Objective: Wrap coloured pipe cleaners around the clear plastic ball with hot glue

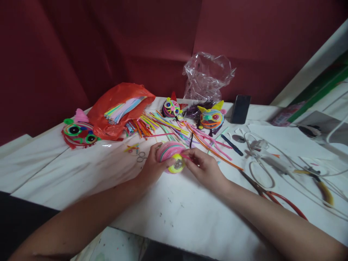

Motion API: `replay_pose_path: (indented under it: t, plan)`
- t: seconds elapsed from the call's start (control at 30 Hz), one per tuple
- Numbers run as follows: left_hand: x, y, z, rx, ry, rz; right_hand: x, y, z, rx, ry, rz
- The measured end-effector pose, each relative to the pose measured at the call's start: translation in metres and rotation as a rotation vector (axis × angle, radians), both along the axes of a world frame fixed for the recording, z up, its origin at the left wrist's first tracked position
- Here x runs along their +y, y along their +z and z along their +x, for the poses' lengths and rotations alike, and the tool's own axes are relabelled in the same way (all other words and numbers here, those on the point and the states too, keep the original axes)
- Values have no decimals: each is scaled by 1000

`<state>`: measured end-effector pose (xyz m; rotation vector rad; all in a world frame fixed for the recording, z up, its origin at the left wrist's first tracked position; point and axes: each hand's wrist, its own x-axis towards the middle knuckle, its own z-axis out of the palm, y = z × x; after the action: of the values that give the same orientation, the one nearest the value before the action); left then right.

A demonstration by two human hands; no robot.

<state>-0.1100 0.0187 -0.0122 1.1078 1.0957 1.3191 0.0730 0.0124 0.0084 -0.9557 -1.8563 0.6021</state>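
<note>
My left hand (152, 166) is wrapped round a striped pink ball of wound pipe cleaners (169, 150) with a yellow eye ring on its front. It holds the ball just above the white table (190, 214). My right hand (202, 166) is at the ball's right side, its fingers pinched on a pink pipe cleaner end by the yellow ring. Loose coloured pipe cleaners (174, 128) lie spread behind the ball.
Finished figures stand behind: a red face (78, 133) at left, two cat heads (172, 108) (212, 117). An orange bag of strips (119, 108), a clear bag (208, 76), a phone (240, 108), a pen (231, 145), red-handled scissors (274, 197), small scissors (140, 156) and pliers (320, 183) lie around.
</note>
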Motion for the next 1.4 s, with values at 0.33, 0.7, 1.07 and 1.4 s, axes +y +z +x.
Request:
replay_pose_path:
  t: [0.33,0.7,1.07,1.4]
  plan:
    - [-3,5,1,73,-50,45,-2,-4,7,-322,17,481]
    - [-1,-5,-2,75,-38,75,-7,-5,10,-656,-43,805]
    - [-2,4,3,-19,19,-2,-7,-12,3,-310,58,505]
    - [-1,1,-1,32,-16,29,-7,-13,8,-629,-36,579]
